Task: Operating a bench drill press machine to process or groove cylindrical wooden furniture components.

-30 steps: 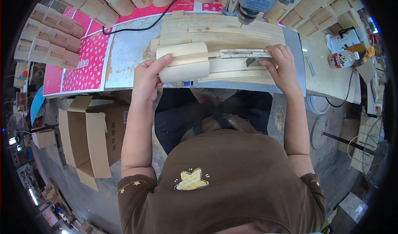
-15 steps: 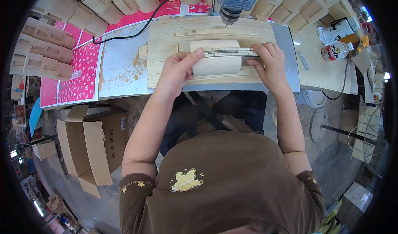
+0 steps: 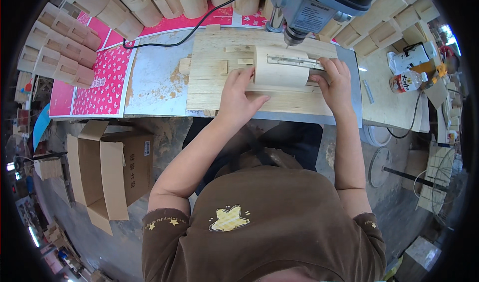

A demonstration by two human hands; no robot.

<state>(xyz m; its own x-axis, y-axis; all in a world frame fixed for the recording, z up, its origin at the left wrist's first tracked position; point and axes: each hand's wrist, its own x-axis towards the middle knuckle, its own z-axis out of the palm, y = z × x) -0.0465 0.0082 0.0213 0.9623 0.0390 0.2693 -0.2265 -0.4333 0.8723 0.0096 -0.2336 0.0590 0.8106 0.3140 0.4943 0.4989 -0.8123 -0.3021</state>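
At nine o'clock, stacked wooden tubes [image 3: 56, 62] already show rectangular recesses, a likely sign of pieces further along. Next comes the board [image 3: 207, 90] on the desk [image 3: 149, 82], with a small wooden block [image 3: 223, 67] on it.

The left hand [image 3: 239, 98] is loosely spread: its fingers touch the nine o'clock end of the wooden cylinder [image 3: 279, 76], thumb apart toward four o'clock. The cylinder lies on its side over the board, a narrow dark-lined strip [image 3: 294, 61] along its top. The drill bit [image 3: 287, 46], at twelve o'clock, appears clear of it, so the piece looks positioned but no drilling seems under way; whether it has a recess I cannot tell. The right hand [image 3: 337, 82] pinches the strip's three o'clock end between thumb and fingers.

Against a second ago, the cylinder has moved toward three o'clock: then most of the strip stuck out beyond it, now they largely overlap. The left thumb, then on top of the cylinder, is off it; the right hand stays at the strip's end.
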